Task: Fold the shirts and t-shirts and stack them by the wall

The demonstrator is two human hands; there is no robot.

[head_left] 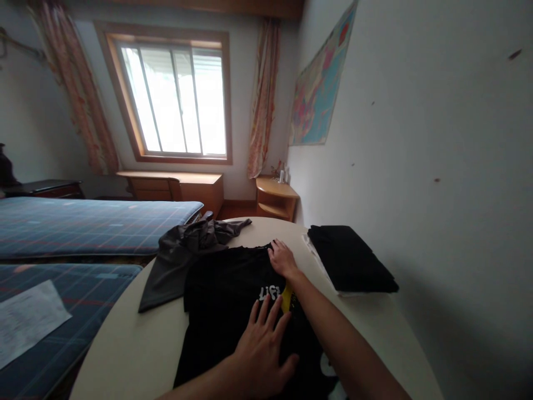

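A black T-shirt (225, 305) with white lettering and a yellow patch lies spread on the round table. My left hand (264, 347) rests palm down on its middle, just below the print, fingers spread and thumb out to the right. Farther up, my right hand (283, 260) lies on the shirt's top right edge with its fingers stretched out; their undersides are hidden. My right forearm crosses over the shirt's right side and covers part of it. A crumpled dark grey garment (172, 261) lies at the shirt's upper left, partly against it.
On the cream table (120, 339), a folded stack of black clothes (350, 258) with white cloth beneath sits at the right, near the wall. Two plaid mattresses (95, 225) are at the left, one bearing a paper sheet (31, 319). A desk (200, 186) and corner shelf (277, 191) stand beyond.
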